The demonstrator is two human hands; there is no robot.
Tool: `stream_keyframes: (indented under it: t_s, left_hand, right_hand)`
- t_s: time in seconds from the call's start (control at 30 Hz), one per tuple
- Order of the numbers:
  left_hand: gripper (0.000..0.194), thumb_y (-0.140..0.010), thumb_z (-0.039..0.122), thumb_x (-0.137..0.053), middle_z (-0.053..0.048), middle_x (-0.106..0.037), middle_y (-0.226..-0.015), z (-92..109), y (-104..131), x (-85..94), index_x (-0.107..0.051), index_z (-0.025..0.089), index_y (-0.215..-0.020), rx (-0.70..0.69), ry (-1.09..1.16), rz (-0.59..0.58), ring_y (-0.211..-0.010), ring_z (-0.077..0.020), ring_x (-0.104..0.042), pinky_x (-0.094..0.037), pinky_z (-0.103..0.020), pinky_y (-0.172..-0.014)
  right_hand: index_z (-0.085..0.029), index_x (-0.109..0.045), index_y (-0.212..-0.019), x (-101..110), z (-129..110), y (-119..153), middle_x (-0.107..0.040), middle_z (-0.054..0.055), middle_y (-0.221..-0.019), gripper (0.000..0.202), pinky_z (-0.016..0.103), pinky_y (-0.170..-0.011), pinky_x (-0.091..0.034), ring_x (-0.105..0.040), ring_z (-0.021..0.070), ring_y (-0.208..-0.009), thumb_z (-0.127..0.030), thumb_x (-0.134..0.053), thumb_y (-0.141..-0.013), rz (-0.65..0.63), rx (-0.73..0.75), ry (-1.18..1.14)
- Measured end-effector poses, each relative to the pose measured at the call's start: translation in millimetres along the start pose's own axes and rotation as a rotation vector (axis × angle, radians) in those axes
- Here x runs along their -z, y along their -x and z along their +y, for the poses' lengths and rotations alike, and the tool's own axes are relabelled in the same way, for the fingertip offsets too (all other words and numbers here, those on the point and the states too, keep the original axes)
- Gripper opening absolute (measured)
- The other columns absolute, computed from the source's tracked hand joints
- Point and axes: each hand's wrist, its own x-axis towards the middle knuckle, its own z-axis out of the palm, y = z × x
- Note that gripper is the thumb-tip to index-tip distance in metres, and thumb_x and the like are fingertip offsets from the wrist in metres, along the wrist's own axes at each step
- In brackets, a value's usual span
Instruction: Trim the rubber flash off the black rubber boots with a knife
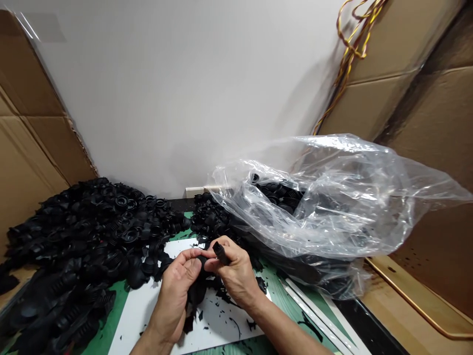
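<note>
My left hand (172,291) pinches a small rounded black rubber part (201,262) between thumb and fingers, above a white sheet. My right hand (236,273) is closed round a short black stick-like piece (220,253) that juts up past the index finger. It may be a tool handle; its lower end is hidden in my grip. The two hands meet at the fingertips, at the rubber part. Below them, more black rubber pieces (196,292) and thin black scraps lie on the white sheet (138,315).
A large heap of ribbed black rubber parts (84,231) spreads over the left. At right, a clear plastic bag (332,207) holds more of them. Pale strips (318,315) lie on the green mat (284,301). Cardboard (33,108) stands at both sides; twisted wires (347,64) hang upper right.
</note>
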Motion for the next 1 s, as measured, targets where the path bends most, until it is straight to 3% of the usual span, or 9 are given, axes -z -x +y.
stream_keyframes:
  t_s: [0.23,0.3,0.37,0.43,0.53,0.7,0.83,1.0]
  left_hand:
    - [0.021,-0.059,0.032,-0.077,-0.004,-0.069,-0.070,-2,1,0.4,-0.069,0.016,-0.070,-0.155,-0.225,0.107,-0.068,-0.0172,-0.059,-0.045,-0.026,-0.066]
    - [0.016,-0.056,0.028,-0.077,-0.002,-0.067,-0.063,-2,8,-2.8,-0.069,0.017,-0.064,-0.146,-0.276,0.076,-0.061,-0.0157,-0.056,-0.043,-0.025,-0.060]
    - [0.016,-0.053,0.025,-0.078,0.000,-0.061,-0.053,-2,17,-6.4,-0.070,0.017,-0.065,-0.064,-0.314,-0.058,-0.052,-0.0142,-0.050,-0.040,-0.025,-0.052]
    - [0.017,-0.055,0.027,-0.078,-0.001,-0.062,-0.057,-1,21,-7.7,-0.071,0.017,-0.068,-0.021,-0.265,-0.084,-0.055,-0.0145,-0.052,-0.041,-0.024,-0.054]
    - [0.025,-0.057,0.031,-0.078,-0.003,-0.066,-0.072,4,15,-3.3,-0.071,0.018,-0.076,-0.046,-0.172,0.018,-0.070,-0.0159,-0.056,-0.043,-0.023,-0.063]
    - [0.034,-0.055,0.032,-0.081,-0.005,-0.067,-0.079,11,2,5.2,-0.068,0.015,-0.082,-0.034,-0.073,0.060,-0.076,-0.0164,-0.059,-0.044,-0.024,-0.071]
    - [0.035,-0.050,0.026,-0.084,-0.003,-0.066,-0.074,6,-2,6.6,-0.067,0.014,-0.078,-0.029,0.008,0.112,-0.071,-0.0145,-0.059,-0.046,-0.023,-0.068]
    - [0.033,-0.050,0.022,-0.084,-0.002,-0.067,-0.077,0,-6,9.1,-0.065,0.015,-0.076,-0.019,0.097,0.074,-0.070,-0.0137,-0.060,-0.049,-0.022,-0.064]
  right_hand:
    - [-0.019,-0.059,-0.053,-5,9,-2,-0.050,-0.002,-0.060,0.019,0.025,-0.055,-0.038,-0.046,0.0130,-0.057,-0.027,-0.060,-0.070,0.099,0.013,0.147]
    - [-0.019,-0.054,-0.053,0,14,-8,-0.051,-0.002,-0.059,0.018,0.025,-0.055,-0.039,-0.047,0.0136,-0.057,-0.026,-0.056,-0.070,0.167,0.001,0.235]
    - [-0.020,-0.051,-0.056,9,20,-17,-0.051,-0.002,-0.057,0.017,0.027,-0.056,-0.040,-0.047,0.0149,-0.056,-0.028,-0.052,-0.071,0.296,-0.021,0.309]
    - [-0.020,-0.051,-0.061,19,24,-24,-0.052,0.000,-0.059,0.019,0.028,-0.059,-0.040,-0.048,0.0160,-0.059,-0.031,-0.048,-0.076,0.346,-0.020,0.338]
    - [-0.020,-0.051,-0.060,25,24,-26,-0.051,-0.001,-0.059,0.020,0.028,-0.060,-0.040,-0.047,0.0159,-0.058,-0.033,-0.050,-0.075,0.302,0.010,0.363]
    - [-0.020,-0.047,-0.059,17,18,-19,-0.047,-0.001,-0.060,0.024,0.026,-0.057,-0.038,-0.045,0.0143,-0.056,-0.033,-0.048,-0.079,0.163,0.122,0.392]
    - [-0.021,-0.044,-0.060,12,18,-14,-0.045,-0.002,-0.061,0.023,0.024,-0.055,-0.037,-0.043,0.0134,-0.056,-0.029,-0.046,-0.081,0.088,0.154,0.396]
    - [-0.021,-0.042,-0.060,9,20,-11,-0.044,-0.002,-0.060,0.023,0.023,-0.053,-0.036,-0.042,0.0128,-0.056,-0.028,-0.046,-0.081,0.052,0.134,0.374]
